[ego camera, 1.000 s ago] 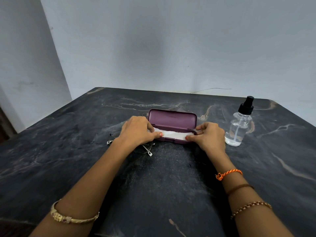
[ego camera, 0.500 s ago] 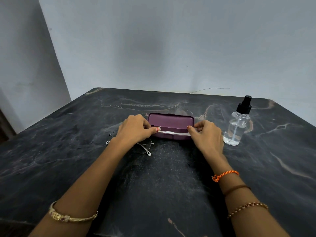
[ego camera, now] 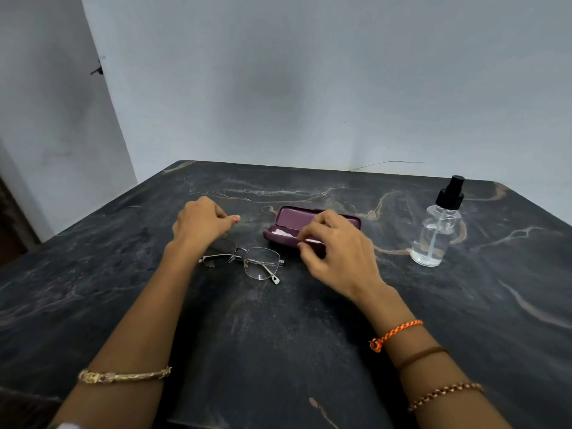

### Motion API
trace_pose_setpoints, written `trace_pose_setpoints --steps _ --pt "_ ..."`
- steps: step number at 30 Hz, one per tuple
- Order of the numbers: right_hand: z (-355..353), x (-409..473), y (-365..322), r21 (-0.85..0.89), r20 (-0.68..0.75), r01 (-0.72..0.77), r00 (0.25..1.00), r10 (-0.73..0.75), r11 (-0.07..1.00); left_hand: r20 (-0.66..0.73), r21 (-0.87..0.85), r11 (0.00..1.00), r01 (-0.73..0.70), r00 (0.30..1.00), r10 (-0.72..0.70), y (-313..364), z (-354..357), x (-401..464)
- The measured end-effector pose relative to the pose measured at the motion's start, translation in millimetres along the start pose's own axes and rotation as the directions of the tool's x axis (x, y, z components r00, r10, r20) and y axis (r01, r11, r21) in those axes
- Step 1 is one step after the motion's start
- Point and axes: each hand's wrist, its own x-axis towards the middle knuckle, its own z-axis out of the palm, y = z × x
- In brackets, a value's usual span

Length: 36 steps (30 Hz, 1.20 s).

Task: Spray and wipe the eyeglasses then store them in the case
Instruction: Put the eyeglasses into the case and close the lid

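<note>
Thin metal-framed eyeglasses (ego camera: 247, 261) lie folded on the dark marble table (ego camera: 247, 335), in front of my left hand (ego camera: 201, 226). That hand hovers just behind them with fingers loosely curled and holds nothing. A purple glasses case (ego camera: 288, 219) stands open to the right, and a white cloth (ego camera: 280, 233) lies inside it. My right hand (ego camera: 335, 255) covers the case's right half and pinches the cloth's edge between thumb and forefinger at the case's front rim.
A clear spray bottle (ego camera: 435, 239) with a black pump top stands upright to the right of the case. Grey walls rise behind the table's far edge and on the left side.
My left hand has come off the case and moved left, uncovering the eyeglasses. My right hand has shifted over the case onto the cloth. The lid stands wider open than half a second ago.
</note>
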Motion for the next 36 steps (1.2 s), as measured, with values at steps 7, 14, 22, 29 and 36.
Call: trace_pose_setpoints --steps 7,14,22,29,36 --pt "6 -1 -3 -0.019 0.219 0.102 0.971 -0.096 0.995 0.109 0.058 0.989 0.137 0.984 -0.143 -25 -12 9" --pt "13 -2 -8 -0.022 0.292 0.136 0.949 -0.123 0.991 0.190 -0.160 0.964 0.212 0.965 -0.180 -24 -9 10" --pt "11 -3 -6 0.008 0.213 0.126 0.969 -0.124 0.992 0.231 -0.454 0.868 0.202 0.967 -0.104 -21 -8 8" --pt "-2 2 2 0.249 -0.195 -0.085 0.971 0.136 0.965 0.223 -0.839 0.520 0.160 0.973 0.061 -3 -12 1" --pt "-8 4 22 0.418 -0.294 -0.286 0.856 0.426 0.862 0.153 -0.886 0.460 0.060 0.974 0.169 18 15 -9"
